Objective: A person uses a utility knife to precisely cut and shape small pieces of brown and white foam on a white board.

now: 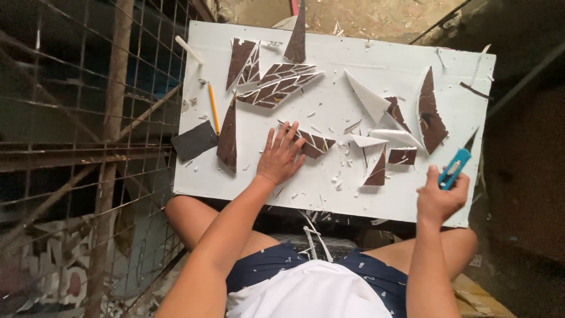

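Now left hand (281,158) fingers spread on brown strip (312,143); right hand (440,197) fingers gripping blue knife (455,168).

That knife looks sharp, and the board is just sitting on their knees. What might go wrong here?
The right hand holds a blue utility knife with its blade out, close to the bare legs; a slip might cut skin. The white board seems to rest on the lap, so it may tip and spill the brown and white cut pieces. The left hand presses on a brown strip, so a cut made near it might nick the fingers.
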